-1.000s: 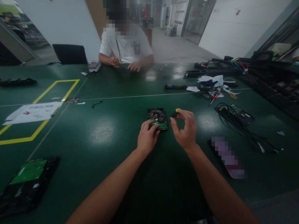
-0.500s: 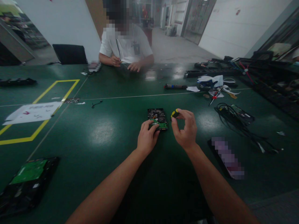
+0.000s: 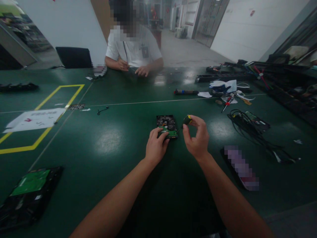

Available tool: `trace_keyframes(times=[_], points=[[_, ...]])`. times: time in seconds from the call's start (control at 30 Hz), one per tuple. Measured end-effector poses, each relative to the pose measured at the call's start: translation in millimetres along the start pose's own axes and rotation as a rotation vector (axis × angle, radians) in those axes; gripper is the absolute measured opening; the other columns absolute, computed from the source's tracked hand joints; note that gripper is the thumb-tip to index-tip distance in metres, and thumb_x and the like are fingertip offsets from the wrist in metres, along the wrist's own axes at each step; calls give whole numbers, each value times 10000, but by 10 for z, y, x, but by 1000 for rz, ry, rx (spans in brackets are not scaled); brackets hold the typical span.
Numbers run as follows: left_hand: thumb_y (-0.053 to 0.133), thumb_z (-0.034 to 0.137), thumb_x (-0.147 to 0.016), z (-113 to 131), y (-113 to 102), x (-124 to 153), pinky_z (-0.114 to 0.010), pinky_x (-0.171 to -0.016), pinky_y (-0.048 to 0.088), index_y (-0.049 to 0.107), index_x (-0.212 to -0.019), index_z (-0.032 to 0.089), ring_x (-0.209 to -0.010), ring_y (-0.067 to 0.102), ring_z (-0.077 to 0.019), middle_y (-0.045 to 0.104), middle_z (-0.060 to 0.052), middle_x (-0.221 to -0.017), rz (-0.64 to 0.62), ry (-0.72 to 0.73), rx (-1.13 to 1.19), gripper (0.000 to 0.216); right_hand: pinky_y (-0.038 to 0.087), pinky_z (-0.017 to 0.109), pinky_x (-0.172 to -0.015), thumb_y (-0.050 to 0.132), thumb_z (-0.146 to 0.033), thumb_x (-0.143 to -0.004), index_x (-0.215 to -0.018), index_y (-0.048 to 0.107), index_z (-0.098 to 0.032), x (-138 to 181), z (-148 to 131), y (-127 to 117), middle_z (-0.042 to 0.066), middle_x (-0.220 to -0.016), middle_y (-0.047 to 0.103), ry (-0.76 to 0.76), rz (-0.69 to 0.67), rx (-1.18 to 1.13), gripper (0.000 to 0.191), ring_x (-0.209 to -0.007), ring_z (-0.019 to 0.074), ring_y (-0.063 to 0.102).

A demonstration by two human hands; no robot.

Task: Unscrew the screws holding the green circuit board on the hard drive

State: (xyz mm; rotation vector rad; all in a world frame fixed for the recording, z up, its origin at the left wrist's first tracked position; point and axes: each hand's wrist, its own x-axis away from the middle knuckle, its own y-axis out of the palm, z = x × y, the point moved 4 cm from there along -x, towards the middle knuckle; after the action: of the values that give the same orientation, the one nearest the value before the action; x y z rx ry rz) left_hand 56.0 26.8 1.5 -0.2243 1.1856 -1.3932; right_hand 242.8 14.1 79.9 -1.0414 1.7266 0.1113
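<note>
A hard drive (image 3: pixel 168 119) lies on the green table, its black casing up at the far side and a green circuit board (image 3: pixel 172 134) along the near side. My left hand (image 3: pixel 156 146) grips its near left part, with the fingers lying over the board and hiding some of it. In my right hand (image 3: pixel 198 136), thumb and fingers pinch the yellow-and-black handle of a screwdriver (image 3: pixel 187 120). Its thin shaft slants down left to the drive's right edge by the board; whether the tip touches a screw is too small to tell.
Another hard drive (image 3: pixel 29 193) lies at the near left. To the right are a pixelated phone-like object (image 3: pixel 240 168), black cables (image 3: pixel 257 135) and a red-handled screwdriver (image 3: pixel 228 103). Dark equipment (image 3: pixel 294 96) fills the far right. A person (image 3: pixel 135 49) sits across the table.
The screwdriver in my right hand has tilted, its handle shifting slightly right, so its shaft now shows reaching toward the hard drive. My left hand and the drive have stayed put.
</note>
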Motion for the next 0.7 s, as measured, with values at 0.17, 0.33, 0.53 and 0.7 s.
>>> trace_keyframes(times=[0.17, 0.33, 0.53, 0.7], points=[[661, 233, -952, 3, 0, -2, -527, -1112, 515, 687, -1251, 242, -1328, 504, -317, 571, -120, -1361, 0, -3, 4, 300, 641, 437, -900, 650, -172, -934, -1428, 506, -300, -9, -21, -3, 78, -1275, 649, -25, -13, 2, 530, -1069, 229, 684], [668, 216, -943, -2, 11, -3, -537, -1106, 516, 688, -1247, 248, -1328, 504, -320, 570, -122, -1366, -1, -5, 3, 306, 641, 462, -908, 637, -162, -932, -1438, 513, -316, -19, 1, 2, 82, -1245, 620, -35, -28, 16, 543, -1105, 241, 656], [664, 229, -950, 9, -5, -9, -546, -1107, 514, 687, -1248, 252, -1328, 507, -320, 571, -121, -1368, -2, -1, 3, 299, 654, 449, -886, 639, -151, -932, -1441, 462, -291, 1, 33, 25, 98, -1320, 631, 1, -19, -79, 557, -1102, 239, 682], [672, 232, -947, 8, 2, -1, -515, -1116, 511, 696, -1235, 241, -1330, 502, -311, 568, -120, -1366, 9, -4, 2, 289, 650, 432, -836, 661, -163, -917, -1399, 512, -290, -21, -25, -2, 93, -1241, 614, -45, -11, -5, 520, -1106, 246, 647]])
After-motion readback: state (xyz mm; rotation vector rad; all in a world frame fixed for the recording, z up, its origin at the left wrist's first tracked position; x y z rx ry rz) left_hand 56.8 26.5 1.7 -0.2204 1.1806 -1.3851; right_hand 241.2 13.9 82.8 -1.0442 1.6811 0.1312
